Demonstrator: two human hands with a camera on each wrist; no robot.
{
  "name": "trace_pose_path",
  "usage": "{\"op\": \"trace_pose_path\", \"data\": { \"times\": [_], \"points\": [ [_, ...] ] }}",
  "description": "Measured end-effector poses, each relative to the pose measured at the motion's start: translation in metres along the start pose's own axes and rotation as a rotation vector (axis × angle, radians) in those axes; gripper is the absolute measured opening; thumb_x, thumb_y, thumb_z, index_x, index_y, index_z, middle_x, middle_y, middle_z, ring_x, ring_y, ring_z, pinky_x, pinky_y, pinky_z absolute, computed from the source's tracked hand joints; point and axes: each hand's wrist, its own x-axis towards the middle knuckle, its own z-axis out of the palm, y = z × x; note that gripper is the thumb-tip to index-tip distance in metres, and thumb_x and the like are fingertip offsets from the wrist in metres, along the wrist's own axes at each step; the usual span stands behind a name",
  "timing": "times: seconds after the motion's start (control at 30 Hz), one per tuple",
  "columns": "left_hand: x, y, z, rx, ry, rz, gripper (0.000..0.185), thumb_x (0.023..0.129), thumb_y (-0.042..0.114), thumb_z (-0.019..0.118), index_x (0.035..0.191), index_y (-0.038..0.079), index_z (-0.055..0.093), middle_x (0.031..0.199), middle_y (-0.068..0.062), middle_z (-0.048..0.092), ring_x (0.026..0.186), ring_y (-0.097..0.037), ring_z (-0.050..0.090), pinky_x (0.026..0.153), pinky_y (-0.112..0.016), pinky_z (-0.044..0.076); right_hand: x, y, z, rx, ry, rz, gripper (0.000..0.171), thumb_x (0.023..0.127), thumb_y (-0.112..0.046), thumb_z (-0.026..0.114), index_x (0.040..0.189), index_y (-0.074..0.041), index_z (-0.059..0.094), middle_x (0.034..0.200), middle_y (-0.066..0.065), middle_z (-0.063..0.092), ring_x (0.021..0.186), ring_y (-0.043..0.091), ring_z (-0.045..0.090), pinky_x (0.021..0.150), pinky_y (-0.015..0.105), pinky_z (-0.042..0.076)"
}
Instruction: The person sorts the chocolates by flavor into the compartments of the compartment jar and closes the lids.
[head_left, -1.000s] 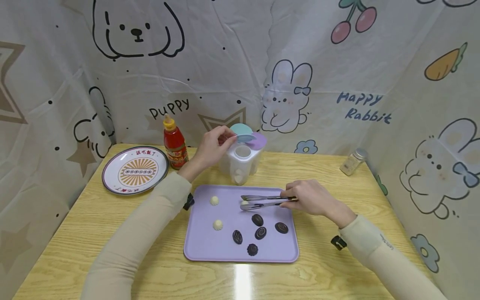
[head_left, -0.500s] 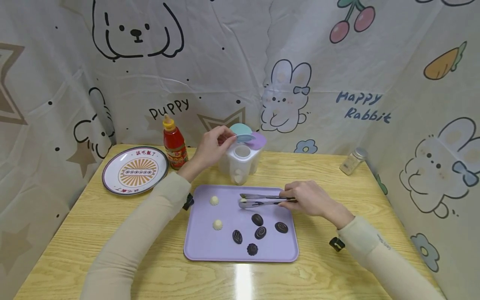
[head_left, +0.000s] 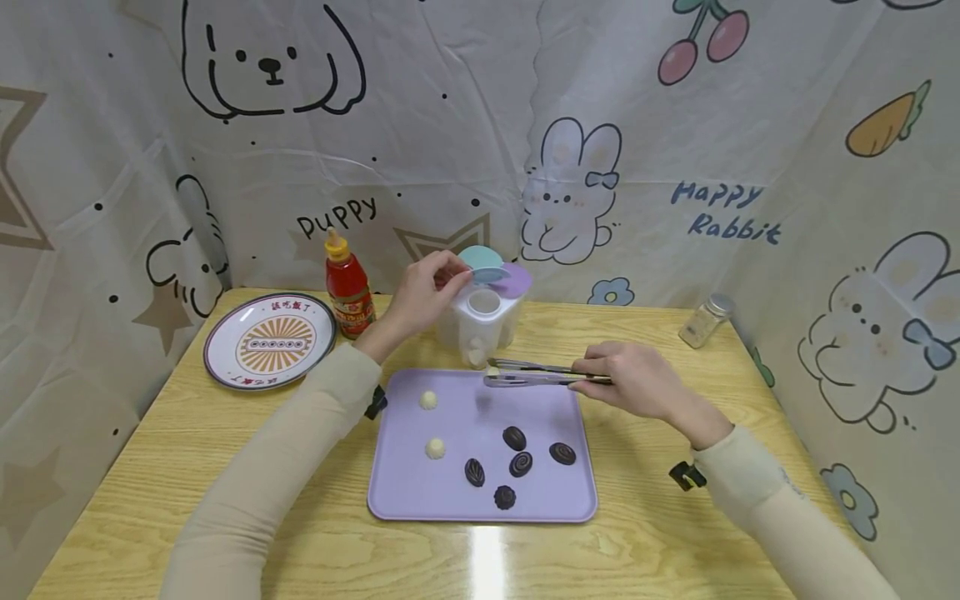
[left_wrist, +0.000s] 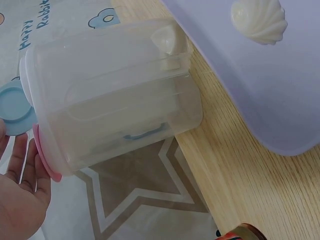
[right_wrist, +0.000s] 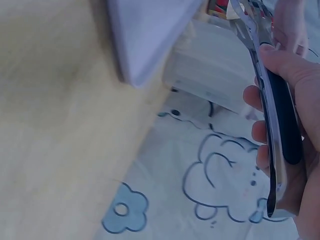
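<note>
My left hand (head_left: 456,280) pinches the small blue lid (head_left: 491,273) and holds it up above the open top of a translucent white container (head_left: 483,327). The left wrist view shows that container (left_wrist: 115,95), the blue lid (left_wrist: 12,107) and my palm (left_wrist: 20,200). My right hand (head_left: 596,379) grips metal tongs (head_left: 540,376). Their tips pinch a white candy (head_left: 494,372) in the air just in front of the container. On the purple tray (head_left: 450,492) lie two white candies (head_left: 428,400) (head_left: 435,449) and several dark chocolates (head_left: 514,438).
A red sauce bottle (head_left: 348,287) and a patterned plate (head_left: 270,340) stand at the back left of the wooden table (head_left: 225,467). A small glass shaker (head_left: 705,323) lies at the back right. Printed cloth walls enclose the table on three sides.
My right hand has lifted the tongs with the white candy off the tray and moved them back toward the container. The left hand has kept still on the lid.
</note>
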Motion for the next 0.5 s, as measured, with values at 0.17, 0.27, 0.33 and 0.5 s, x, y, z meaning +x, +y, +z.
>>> {"op": "trace_pose_path", "data": {
  "times": [0.17,0.27,0.33,0.5],
  "points": [
    [0.0,0.001,0.0,0.0,0.0,-0.001,0.018,0.106,0.021,0.065,0.113,0.006,0.07,0.111,-0.012,0.072,0.095,-0.024,0.065,0.085,-0.031,0.053,0.007,0.006,-0.015,-0.001,0.084,-0.015,0.016,0.083,-0.025,0.089,0.092,-0.014,0.081,0.077,-0.005,0.066,0.062,0.002,0.048,0.053,0.019,0.04],
    [-0.001,0.002,0.0,0.0,-0.002,-0.004,0.018,0.106,0.021,0.065,0.114,0.006,0.069,0.111,-0.013,0.072,0.095,-0.024,0.065,0.085,-0.032,0.053,0.014,0.01,-0.025,0.005,0.109,-0.01,0.017,0.082,-0.023,0.089,0.093,-0.012,0.081,0.077,-0.003,0.067,0.061,0.003,0.048,0.052,0.019,0.039],
    [-0.001,0.002,0.0,0.001,-0.003,-0.006,0.018,0.106,0.021,0.065,0.114,0.006,0.069,0.111,-0.013,0.072,0.095,-0.024,0.064,0.085,-0.032,0.053,0.019,0.012,-0.03,0.003,0.117,-0.006,0.016,0.083,-0.022,0.089,0.094,-0.012,0.081,0.076,-0.002,0.066,0.06,0.002,0.046,0.052,0.018,0.037],
    [-0.001,0.003,-0.001,0.006,-0.005,-0.007,0.018,0.106,0.021,0.064,0.114,0.006,0.069,0.112,-0.012,0.072,0.095,-0.024,0.065,0.085,-0.032,0.053,0.031,0.017,-0.039,-0.015,0.138,0.023,0.017,0.085,-0.022,0.088,0.096,-0.011,0.082,0.076,0.0,0.068,0.057,0.004,0.045,0.05,0.019,0.033]
  ]
}}
